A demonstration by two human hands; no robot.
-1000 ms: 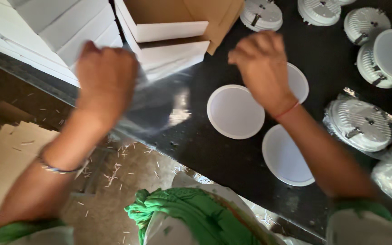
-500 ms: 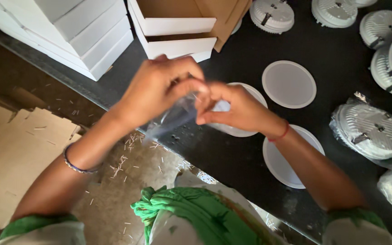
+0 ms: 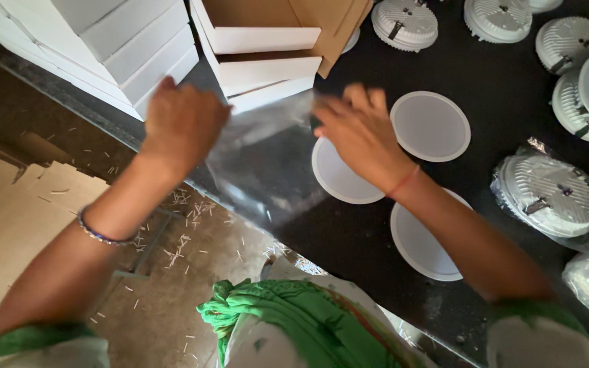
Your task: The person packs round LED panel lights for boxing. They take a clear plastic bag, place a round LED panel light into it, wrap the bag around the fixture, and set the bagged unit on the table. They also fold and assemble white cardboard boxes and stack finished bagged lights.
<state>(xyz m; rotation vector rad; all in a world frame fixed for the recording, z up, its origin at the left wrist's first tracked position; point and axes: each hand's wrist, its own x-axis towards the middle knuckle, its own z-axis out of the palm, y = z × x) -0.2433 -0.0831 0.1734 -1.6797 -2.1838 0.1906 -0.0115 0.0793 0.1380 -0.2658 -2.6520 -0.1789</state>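
Observation:
A clear plastic bag point(image 3: 260, 163) is stretched open between my two hands above the edge of a black table point(image 3: 499, 88). My left hand point(image 3: 182, 123) grips its left top corner. My right hand point(image 3: 359, 133) pinches the right top edge, its fingers blurred. The bag hangs down in front of me and looks empty. Just beyond my right hand lie three round white discs, one partly under my hand point(image 3: 339, 177), one farther right point(image 3: 431, 126) and one near my forearm point(image 3: 420, 242).
White cardboard boxes point(image 3: 114, 41) are stacked at the back left, with an open box point(image 3: 257, 27) beside them. Several round white ribbed light housings point(image 3: 403, 24) lie across the table, one bagged in plastic point(image 3: 547, 194). Flattened cardboard point(image 3: 8, 218) lies on the floor.
My hands were together at the bag half a second ago. They have pulled apart, spreading the bag wide again.

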